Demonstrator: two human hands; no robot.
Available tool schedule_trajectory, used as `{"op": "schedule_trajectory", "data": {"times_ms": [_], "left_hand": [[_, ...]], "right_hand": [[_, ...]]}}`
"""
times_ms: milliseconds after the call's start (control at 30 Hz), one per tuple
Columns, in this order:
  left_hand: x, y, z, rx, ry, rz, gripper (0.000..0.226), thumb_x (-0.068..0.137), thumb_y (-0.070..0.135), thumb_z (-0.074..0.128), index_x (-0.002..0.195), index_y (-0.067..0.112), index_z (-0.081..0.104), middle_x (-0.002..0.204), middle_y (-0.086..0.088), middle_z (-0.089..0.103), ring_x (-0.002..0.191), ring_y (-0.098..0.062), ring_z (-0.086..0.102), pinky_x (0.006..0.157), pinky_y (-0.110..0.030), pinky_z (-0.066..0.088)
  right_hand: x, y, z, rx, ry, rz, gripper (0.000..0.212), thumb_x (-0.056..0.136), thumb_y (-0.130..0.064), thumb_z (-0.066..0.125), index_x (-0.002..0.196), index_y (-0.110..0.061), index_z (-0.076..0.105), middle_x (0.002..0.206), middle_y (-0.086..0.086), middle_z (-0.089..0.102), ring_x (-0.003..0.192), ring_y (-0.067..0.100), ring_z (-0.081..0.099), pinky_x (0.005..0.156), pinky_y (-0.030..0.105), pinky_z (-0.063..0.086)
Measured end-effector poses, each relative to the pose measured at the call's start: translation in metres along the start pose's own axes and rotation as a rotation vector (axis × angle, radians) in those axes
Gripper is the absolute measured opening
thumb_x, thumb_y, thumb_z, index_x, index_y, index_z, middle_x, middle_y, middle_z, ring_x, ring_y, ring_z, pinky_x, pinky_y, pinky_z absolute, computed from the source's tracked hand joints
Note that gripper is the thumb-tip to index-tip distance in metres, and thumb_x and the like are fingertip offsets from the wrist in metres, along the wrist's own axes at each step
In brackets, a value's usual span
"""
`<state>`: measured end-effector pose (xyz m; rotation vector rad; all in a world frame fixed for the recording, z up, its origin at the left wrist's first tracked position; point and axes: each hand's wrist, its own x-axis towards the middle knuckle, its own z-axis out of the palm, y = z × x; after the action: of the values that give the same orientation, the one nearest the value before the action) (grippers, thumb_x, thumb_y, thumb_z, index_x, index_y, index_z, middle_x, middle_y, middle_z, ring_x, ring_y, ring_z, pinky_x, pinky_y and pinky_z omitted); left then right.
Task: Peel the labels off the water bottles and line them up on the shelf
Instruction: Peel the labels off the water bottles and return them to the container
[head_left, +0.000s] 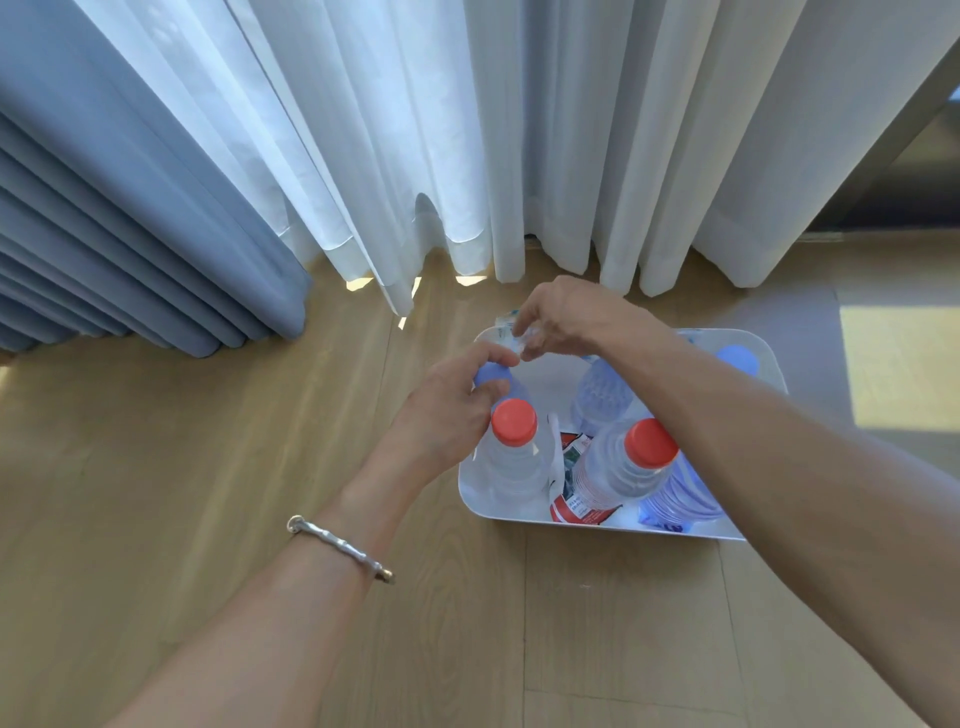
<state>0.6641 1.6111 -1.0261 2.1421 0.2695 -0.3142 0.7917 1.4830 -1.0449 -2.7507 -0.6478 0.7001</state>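
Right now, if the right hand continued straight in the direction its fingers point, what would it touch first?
The right hand points left, toward the left hand, pinching a label scrap. It would probably meet the left hand's fingertips on the blue-capped bottle first; depth is unclear.

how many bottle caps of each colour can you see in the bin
Red caps: 2, one near the left hand, one to its right.
Blue caps: 2, one gripped by the left hand, one at the white bin's far right corner.
Total: 4 visible caps.
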Motion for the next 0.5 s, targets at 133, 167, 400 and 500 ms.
{"op": "schedule_trajectory", "data": {"times_ms": [133,167,400,500], "left_hand": [[0.0,-0.004,0.002,0.012,0.013,-0.008,0.021,0.096,0.017,0.051,0.109,0.031,0.06,0.111,0.005,0.059,0.1,-0.015,0.055,0.073,-0.021,0.043],[0.0,-0.003,0.003,0.023,0.016,-0.008,0.021,0.097,0.018,0.052,0.111,0.03,0.061,0.111,0.005,0.06,0.099,-0.015,0.055,0.072,-0.019,0.043],[-0.001,0.002,0.001,0.082,0.008,-0.007,0.024,0.099,0.022,0.05,0.12,0.028,0.058,0.113,0.008,0.057,0.095,-0.012,0.053,0.061,-0.006,0.038],[-0.001,0.002,0.0,0.073,-0.014,-0.021,0.029,0.1,0.023,0.047,0.126,0.031,0.056,0.122,0.004,0.057,0.103,-0.014,0.054,0.073,-0.019,0.041]], "right_hand": [[0.002,-0.002,0.006,-0.169,-0.073,-0.008,0.051,0.086,-0.03,0.07,0.135,-0.032,0.055,0.134,0.003,0.055,0.111,0.022,0.056,0.078,0.028,0.039],[0.003,-0.002,0.008,-0.196,-0.079,-0.011,0.049,0.089,-0.029,0.066,0.136,-0.032,0.054,0.134,0.003,0.054,0.114,0.022,0.056,0.078,0.028,0.04],[-0.002,-0.002,-0.001,-0.165,-0.006,0.007,0.033,0.094,-0.016,0.052,0.125,-0.023,0.064,0.128,0.005,0.06,0.094,0.023,0.058,0.075,0.028,0.041],[-0.004,-0.002,0.001,-0.217,-0.055,0.006,0.039,0.096,-0.017,0.048,0.133,-0.026,0.057,0.134,0.004,0.057,0.11,0.024,0.057,0.081,0.029,0.045]]}}
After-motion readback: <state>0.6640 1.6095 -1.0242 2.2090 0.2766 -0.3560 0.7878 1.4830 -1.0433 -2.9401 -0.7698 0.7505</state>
